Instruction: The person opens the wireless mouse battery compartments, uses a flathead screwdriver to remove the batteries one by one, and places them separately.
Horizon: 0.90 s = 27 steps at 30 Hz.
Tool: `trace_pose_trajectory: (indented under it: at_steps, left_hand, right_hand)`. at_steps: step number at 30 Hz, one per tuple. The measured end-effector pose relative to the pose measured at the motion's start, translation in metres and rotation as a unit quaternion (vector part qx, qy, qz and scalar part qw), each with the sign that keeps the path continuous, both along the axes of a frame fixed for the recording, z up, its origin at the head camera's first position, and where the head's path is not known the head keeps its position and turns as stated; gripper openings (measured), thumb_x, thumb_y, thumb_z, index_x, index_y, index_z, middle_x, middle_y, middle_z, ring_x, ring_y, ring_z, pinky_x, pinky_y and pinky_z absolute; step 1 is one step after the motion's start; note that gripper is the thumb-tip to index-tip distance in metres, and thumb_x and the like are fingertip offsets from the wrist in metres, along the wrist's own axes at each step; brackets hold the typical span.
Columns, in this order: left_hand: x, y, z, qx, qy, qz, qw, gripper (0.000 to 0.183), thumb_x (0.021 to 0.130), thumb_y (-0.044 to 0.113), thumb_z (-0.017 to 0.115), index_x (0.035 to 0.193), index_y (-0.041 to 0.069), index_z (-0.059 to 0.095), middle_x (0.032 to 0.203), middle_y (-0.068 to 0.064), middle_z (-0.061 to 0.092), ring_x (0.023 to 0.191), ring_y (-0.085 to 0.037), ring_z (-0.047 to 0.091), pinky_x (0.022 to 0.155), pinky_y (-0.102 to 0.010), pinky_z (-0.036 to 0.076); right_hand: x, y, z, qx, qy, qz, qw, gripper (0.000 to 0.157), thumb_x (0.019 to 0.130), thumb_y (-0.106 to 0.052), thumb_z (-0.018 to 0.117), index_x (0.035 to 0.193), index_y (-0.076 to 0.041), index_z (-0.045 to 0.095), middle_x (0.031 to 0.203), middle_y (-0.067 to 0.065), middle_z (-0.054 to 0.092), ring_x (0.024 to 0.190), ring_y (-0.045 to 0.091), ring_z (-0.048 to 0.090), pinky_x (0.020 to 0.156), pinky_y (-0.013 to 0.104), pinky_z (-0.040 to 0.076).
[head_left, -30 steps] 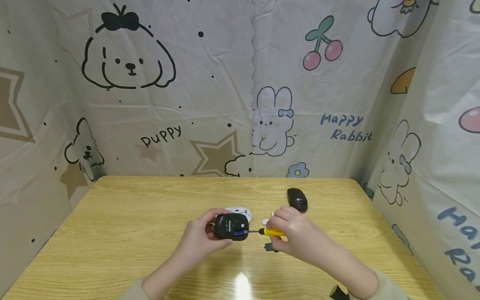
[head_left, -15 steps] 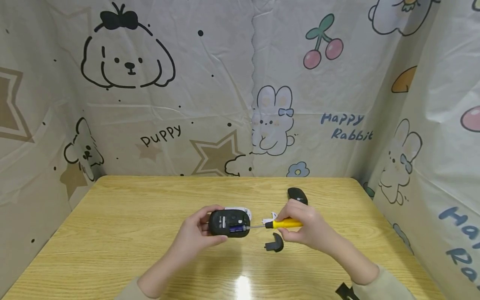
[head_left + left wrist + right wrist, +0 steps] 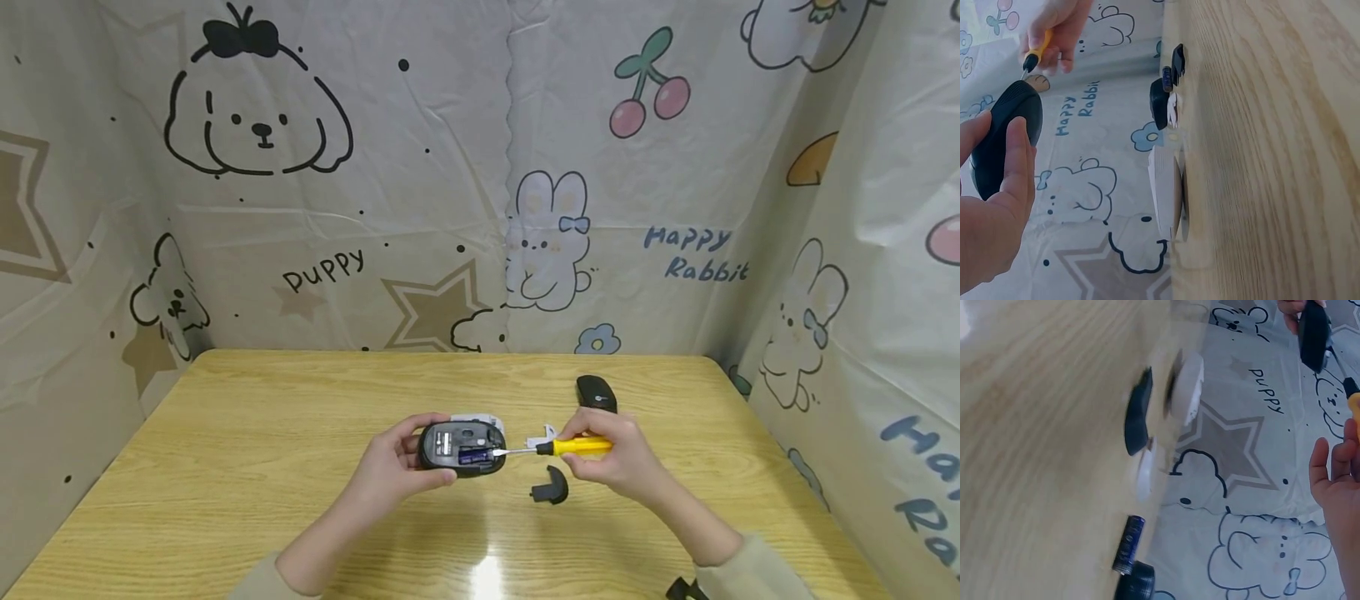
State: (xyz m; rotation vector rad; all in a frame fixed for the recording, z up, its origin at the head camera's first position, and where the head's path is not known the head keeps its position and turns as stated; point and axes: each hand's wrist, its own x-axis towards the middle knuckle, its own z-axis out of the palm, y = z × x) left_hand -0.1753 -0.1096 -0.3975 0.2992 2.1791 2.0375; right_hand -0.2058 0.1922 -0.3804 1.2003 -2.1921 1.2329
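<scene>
My left hand (image 3: 393, 467) grips a black computer mouse (image 3: 444, 442) above the table, its underside turned up. Its battery slot is uncovered, with a blue battery (image 3: 472, 457) inside. A yellow-handled screwdriver (image 3: 583, 447) is pinched in my right hand (image 3: 621, 458). The metal tip reaches the right end of the battery; whether it touches is too small to tell. In the left wrist view, fingers hold both sides of the mouse (image 3: 1022, 103). The right wrist view shows the screwdriver only partly, at the frame's edge.
Behind the held mouse lies a white mouse (image 3: 480, 418), partly hidden. A white cover piece (image 3: 540, 437) and a black cover (image 3: 553, 487) lie to the right. Another black mouse (image 3: 596, 393) sits further back; a loose blue battery (image 3: 1129, 544) lies near it. Patterned cloth hangs around the table.
My right hand and the screwdriver have shifted right, uncovering the black cover on the table. The held mouse has tilted, so its underside faces up more.
</scene>
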Motion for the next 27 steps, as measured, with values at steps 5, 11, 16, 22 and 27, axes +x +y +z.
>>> trace_pose_trajectory:
  at_steps: [5,11,16,22,27]
  left_hand:
    - [0.0,0.003,0.001,0.003,-0.02,0.023,0.9995,0.068,0.068,0.004,0.082,0.129,0.01,0.053,0.119,-0.022,0.06,0.093,-0.023,0.065,0.078,-0.029,0.056]
    - [0.002,0.008,-0.001,0.056,-0.047,0.031,0.9969,0.07,0.07,0.001,0.08,0.133,0.007,0.05,0.119,-0.023,0.06,0.096,-0.024,0.065,0.08,-0.032,0.056]
    - [0.002,0.011,-0.002,0.102,-0.065,0.031,0.9922,0.069,0.073,-0.001,0.077,0.135,0.007,0.047,0.118,-0.024,0.06,0.097,-0.026,0.065,0.082,-0.036,0.056]
    - [0.0,0.01,-0.004,0.113,-0.075,0.037,0.99,0.07,0.073,0.001,0.078,0.135,0.01,0.047,0.119,-0.022,0.059,0.098,-0.026,0.064,0.084,-0.037,0.055]
    - [-0.001,0.009,-0.005,0.114,-0.074,0.039,0.99,0.072,0.072,0.001,0.078,0.135,0.01,0.046,0.12,-0.022,0.058,0.099,-0.026,0.064,0.084,-0.037,0.055]
  right_hand:
    - [0.009,-0.006,-0.001,-0.035,-0.067,-0.024,0.997,0.026,0.066,0.016,0.07,0.083,-0.004,0.063,0.078,0.01,0.064,0.066,0.005,0.054,0.051,0.02,0.049]
    - [0.011,-0.011,-0.01,-0.074,-0.104,-0.044,0.991,0.025,0.069,0.017,0.068,0.084,-0.001,0.062,0.08,0.009,0.062,0.067,0.003,0.055,0.052,0.02,0.05]
    - [0.008,-0.013,-0.02,-0.088,-0.128,-0.049,0.987,0.024,0.071,0.018,0.067,0.086,0.001,0.061,0.084,0.003,0.062,0.07,0.003,0.057,0.057,0.021,0.053]
    - [-0.001,-0.01,-0.035,-0.075,-0.129,-0.042,0.988,0.024,0.076,0.012,0.068,0.093,-0.004,0.062,0.09,0.005,0.063,0.079,0.005,0.06,0.068,0.021,0.055]
    - [0.0,-0.01,-0.028,-0.073,-0.12,-0.03,0.99,0.023,0.077,0.01,0.069,0.093,-0.005,0.062,0.093,0.01,0.062,0.083,0.007,0.059,0.071,0.021,0.055]
